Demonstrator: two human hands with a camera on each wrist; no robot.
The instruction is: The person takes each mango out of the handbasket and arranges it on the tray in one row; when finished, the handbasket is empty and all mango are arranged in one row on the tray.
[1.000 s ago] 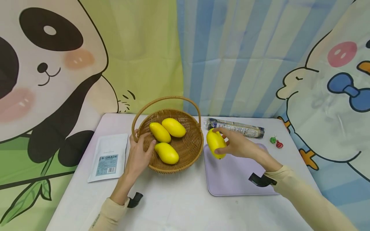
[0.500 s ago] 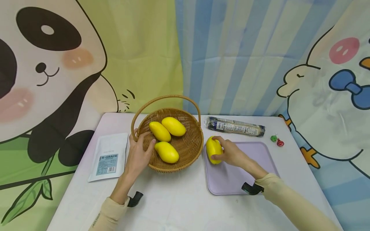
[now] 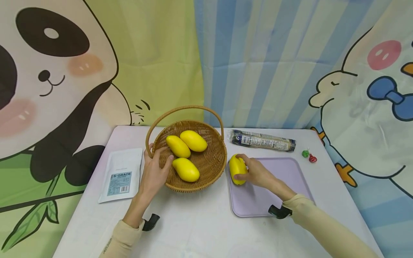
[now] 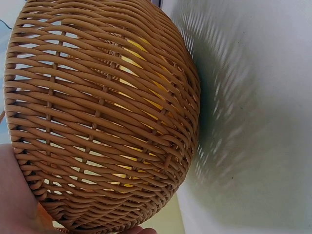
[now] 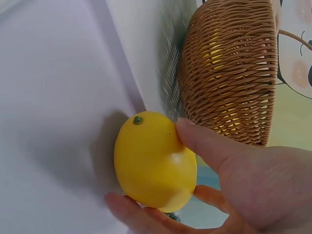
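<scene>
My right hand (image 3: 258, 173) grips a yellow mango (image 3: 237, 170) at the left end of the lilac tray (image 3: 271, 204); the right wrist view shows thumb and fingers around the mango (image 5: 155, 161), its small green stem end exposed. My left hand (image 3: 156, 172) holds the left rim of the wicker basket (image 3: 214, 161), thumb on the inner side. From the left wrist, the woven basket wall (image 4: 107, 117) fills most of the view, with yellow showing through its gaps. Inside the basket lie three more mangoes, one near the front (image 3: 186, 170).
A white coffee pouch (image 3: 120, 175) lies left of the basket. Behind the tray is a long plastic-wrapped package (image 3: 262, 140). Two small wrapped candies, one green (image 3: 305, 153) and one red (image 3: 312, 158), sit at the right. The basket's tall handle (image 3: 190, 106) arches above it.
My right hand has lowered the mango from above the tray's back left corner down onto the tray's left end. The left hand and basket have stayed in place.
</scene>
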